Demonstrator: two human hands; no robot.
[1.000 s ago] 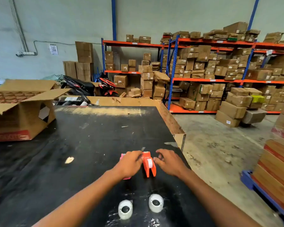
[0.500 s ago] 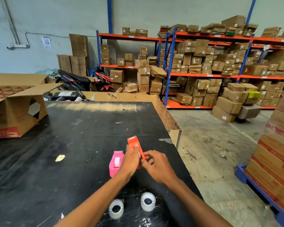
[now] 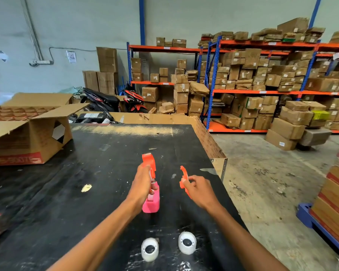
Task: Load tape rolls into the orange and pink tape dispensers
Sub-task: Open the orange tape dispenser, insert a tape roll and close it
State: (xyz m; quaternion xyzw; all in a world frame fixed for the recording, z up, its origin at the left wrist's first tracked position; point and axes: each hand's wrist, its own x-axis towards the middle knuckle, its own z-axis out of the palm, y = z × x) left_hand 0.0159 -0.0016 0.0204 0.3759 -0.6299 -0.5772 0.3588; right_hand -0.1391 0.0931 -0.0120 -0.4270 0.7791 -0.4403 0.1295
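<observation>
The orange tape dispenser is split in two halves above the black table [image 3: 86,202]. My left hand [image 3: 142,182] grips the larger orange half [image 3: 149,163], held upright. My right hand [image 3: 199,189] pinches the other orange half [image 3: 184,178], held apart to the right. The pink tape dispenser [image 3: 152,202] stands on the table just below my left hand, partly hidden by it. Two white tape rolls [image 3: 149,249] [image 3: 186,243] lie side by side on the table near its front edge, between my forearms.
An open cardboard box [image 3: 27,139] sits at the table's left. The table's right edge [image 3: 221,165] drops to a concrete floor. Shelves packed with cartons [image 3: 262,79] line the back wall. Stacked boxes on a blue pallet [image 3: 333,212] stand at the right.
Both hands lifted the orange dispenser off the table and pulled it apart into two halves, one in each hand. The pink dispenser stayed on the table.
</observation>
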